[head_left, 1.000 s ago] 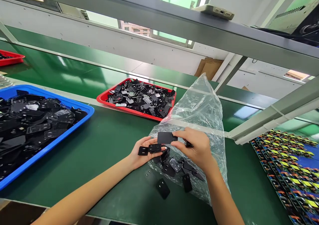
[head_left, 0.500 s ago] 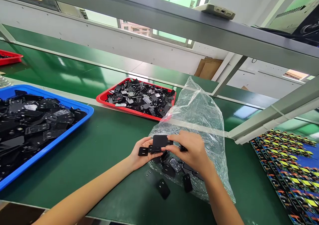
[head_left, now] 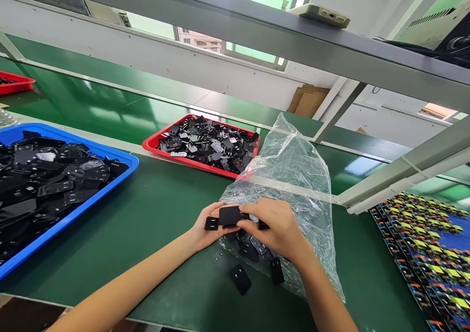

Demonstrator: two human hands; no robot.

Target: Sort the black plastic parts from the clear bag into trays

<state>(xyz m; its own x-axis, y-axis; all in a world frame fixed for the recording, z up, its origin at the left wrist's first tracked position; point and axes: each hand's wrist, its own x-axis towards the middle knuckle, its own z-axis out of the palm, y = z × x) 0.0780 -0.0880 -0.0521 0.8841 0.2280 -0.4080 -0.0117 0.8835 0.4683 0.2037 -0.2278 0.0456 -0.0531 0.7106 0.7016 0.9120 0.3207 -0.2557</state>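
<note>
My left hand is palm up, its fingers curled under small black plastic adapter covers. One of these covers shows two light slots or pins. My right hand pinches a flat, rectangular black plastic cover between thumb and fingers, held over the left palm and hiding what lies beneath. Another black piece shows under the right hand's curled fingers. Below both hands, several black covers lie on a clear plastic bag. Two loose covers, one on the table and one at the bag's edge, lie nearer me.
A blue tray heaped with black plastic parts stands at left. Behind my hands is a red tray of similar pieces. Circuit boards lie in rows at right. A shelf beam crosses above, with a phone on it.
My right hand has lowered the rectangular cover slightly left, down over the pieces in my left palm. The left hand stays nearly where it was.
</note>
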